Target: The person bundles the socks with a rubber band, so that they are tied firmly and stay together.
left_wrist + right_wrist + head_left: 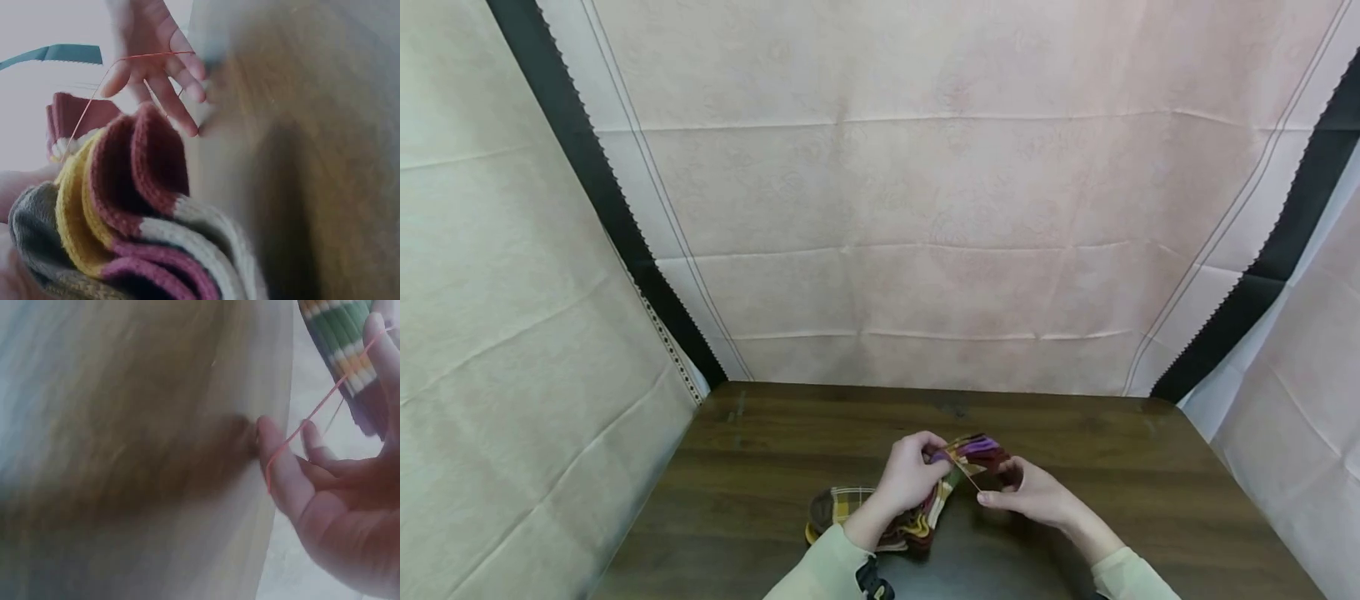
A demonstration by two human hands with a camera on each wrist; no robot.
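My left hand grips a bundle of folded knitted socks in maroon, yellow, purple, cream and green. Lower parts of the bundle hang down beside the left wrist, and their folded layers fill the left wrist view. A thin reddish rubber band runs from the bundle to my right hand. Across the spread thumb and fingers of that hand, the band is stretched into a loop. Striped ribbed sock ends appear beyond the right fingers. The left fingertips are partly hidden by the socks.
Beneath both hands is a dark brown wooden table. Pale creased fabric walls with black edge strips enclose its back and sides. A black strap with a device sits on the left wrist.
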